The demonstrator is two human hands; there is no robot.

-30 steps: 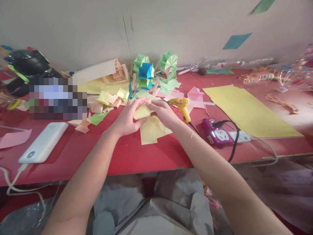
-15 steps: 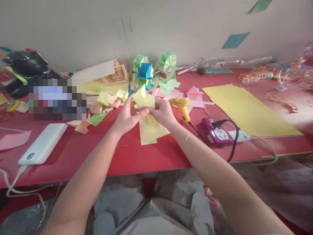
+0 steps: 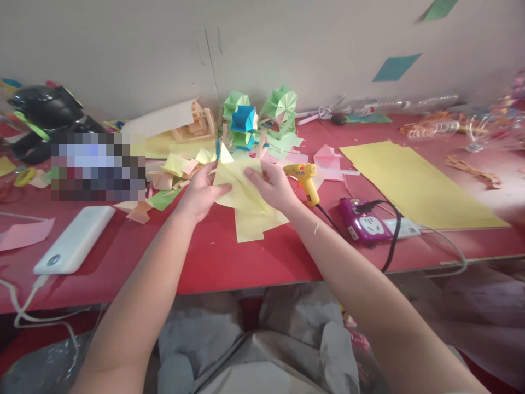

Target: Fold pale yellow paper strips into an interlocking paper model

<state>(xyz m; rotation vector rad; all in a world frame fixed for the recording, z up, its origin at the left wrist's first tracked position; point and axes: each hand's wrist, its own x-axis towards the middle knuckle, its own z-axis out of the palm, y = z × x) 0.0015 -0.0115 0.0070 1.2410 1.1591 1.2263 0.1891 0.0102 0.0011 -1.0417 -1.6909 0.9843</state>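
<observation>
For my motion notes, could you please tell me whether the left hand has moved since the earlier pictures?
Yes: the left hand has shifted slightly leftward, farther from the yellow glue gun, which stays put.

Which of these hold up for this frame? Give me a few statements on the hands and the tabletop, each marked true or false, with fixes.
1. The left hand and right hand both hold creased yellow paper. True.
2. The right hand grips the glue gun. False: the glue gun lies on the red table, right of that hand.
3. A black plug sits in the purple socket block. True.
4. The white power bank lies right of both hands. False: the white power bank lies left of them.
</observation>
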